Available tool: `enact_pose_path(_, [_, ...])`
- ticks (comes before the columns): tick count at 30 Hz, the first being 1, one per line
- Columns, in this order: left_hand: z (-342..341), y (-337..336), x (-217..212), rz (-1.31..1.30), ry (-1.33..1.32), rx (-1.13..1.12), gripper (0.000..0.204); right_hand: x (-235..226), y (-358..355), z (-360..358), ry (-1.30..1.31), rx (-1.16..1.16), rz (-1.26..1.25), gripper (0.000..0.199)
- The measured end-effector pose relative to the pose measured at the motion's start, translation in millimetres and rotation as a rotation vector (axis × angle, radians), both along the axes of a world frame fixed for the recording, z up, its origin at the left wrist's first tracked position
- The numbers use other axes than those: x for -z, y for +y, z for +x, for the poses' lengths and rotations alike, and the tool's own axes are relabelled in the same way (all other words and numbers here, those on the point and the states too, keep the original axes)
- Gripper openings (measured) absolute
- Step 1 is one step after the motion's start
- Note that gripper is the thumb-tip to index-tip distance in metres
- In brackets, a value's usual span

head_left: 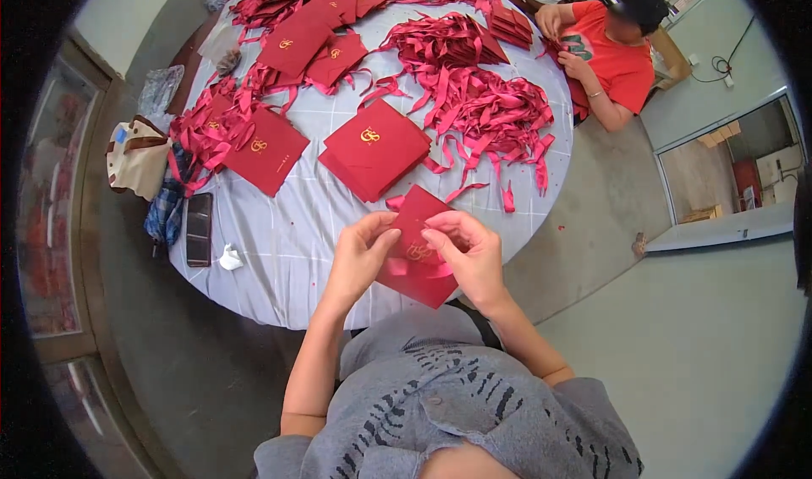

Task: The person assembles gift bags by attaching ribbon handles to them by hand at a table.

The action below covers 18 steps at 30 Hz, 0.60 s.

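Observation:
Close to the table's front edge, my two hands hold a flat dark red paper gift bag (427, 288) with a gold emblem and a pink-red ribbon (410, 268) across its face. My left hand (362, 255) is closed in a pinch at the bag's left side. On the right, my right hand (470, 257) pinches with thumb and forefinger over the bag's face; anything between those fingertips is too small to make out. Just beyond lies a stack of similar flat red bags (372, 153), emblem up.
Bags with ribbons (266, 151) lie at the left, a ribbon heap (491, 111) at the right, more piles behind. A phone (199, 229), a crumpled tissue (230, 257), a folded umbrella (167, 200) and a cream bag (135, 158) sit at the left edge. A co-worker (609, 56) sits far right.

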<state>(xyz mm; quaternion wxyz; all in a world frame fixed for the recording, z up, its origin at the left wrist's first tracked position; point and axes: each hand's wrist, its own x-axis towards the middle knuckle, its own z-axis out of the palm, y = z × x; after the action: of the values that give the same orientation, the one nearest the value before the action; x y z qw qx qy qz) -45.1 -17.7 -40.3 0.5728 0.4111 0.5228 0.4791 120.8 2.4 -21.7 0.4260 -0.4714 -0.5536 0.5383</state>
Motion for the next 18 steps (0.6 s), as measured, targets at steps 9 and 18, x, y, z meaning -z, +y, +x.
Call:
enact_pose_path(9, [6, -5, -10, -0.044, -0.185, -0.001, 0.015, -12, -3, -3, -0.262, 0.073, 0.353, 0.011])
enact_pose_path(18, [7, -9, -11, -0.067, -0.257, 0.001, 0.018, -11, -5, -2, -0.3, 0.1, 0.425, 0.01])
